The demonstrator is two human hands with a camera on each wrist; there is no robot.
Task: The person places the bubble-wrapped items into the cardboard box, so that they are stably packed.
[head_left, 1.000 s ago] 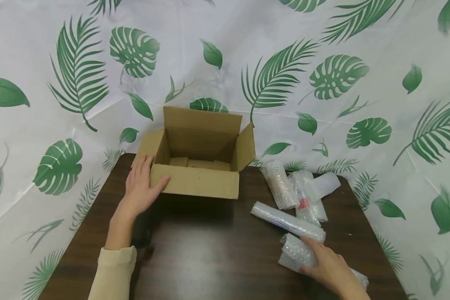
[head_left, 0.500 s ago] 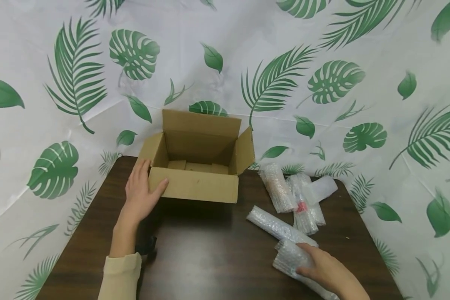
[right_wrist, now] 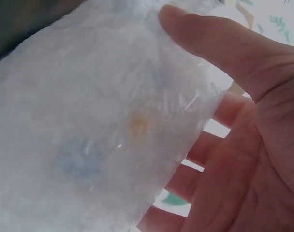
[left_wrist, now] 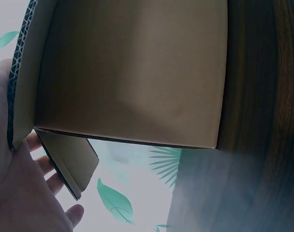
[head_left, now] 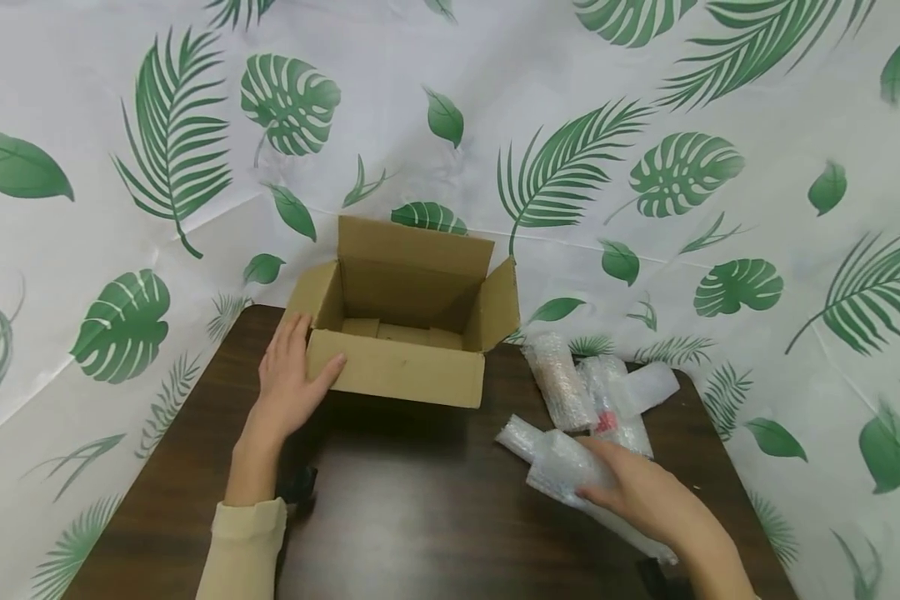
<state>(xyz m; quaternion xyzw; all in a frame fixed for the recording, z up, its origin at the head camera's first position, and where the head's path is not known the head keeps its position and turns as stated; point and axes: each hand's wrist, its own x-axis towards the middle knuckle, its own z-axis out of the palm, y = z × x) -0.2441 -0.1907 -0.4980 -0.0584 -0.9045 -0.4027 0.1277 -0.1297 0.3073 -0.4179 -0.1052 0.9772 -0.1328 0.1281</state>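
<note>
An open cardboard box (head_left: 396, 368) stands at the back of the dark table, flaps spread outward. My left hand (head_left: 288, 387) holds its front left corner, thumb over the front flap and fingers at the left side flap (left_wrist: 69, 159). To the right, my right hand (head_left: 633, 483) grips a bubble-wrapped package (head_left: 561, 468), thumb on the near side and fingers around the far side. Faint blue and orange spots show through the wrap (right_wrist: 89, 116) in the right wrist view. A long bubble-wrapped roll (head_left: 520, 435) lies behind this package, partly hidden by it.
Several more bubble-wrapped packages lie at the table's back right: a pinkish one (head_left: 558, 379), one with a red patch (head_left: 606, 421) and a whitish one (head_left: 651, 387). Behind the table (head_left: 390, 533) hangs a white leaf-print cloth (head_left: 465, 183).
My right hand has moved the gripped package leftward and toward the back, so it now overlaps the long roll. My left hand stays at the box's corner; the head view shifts slightly.
</note>
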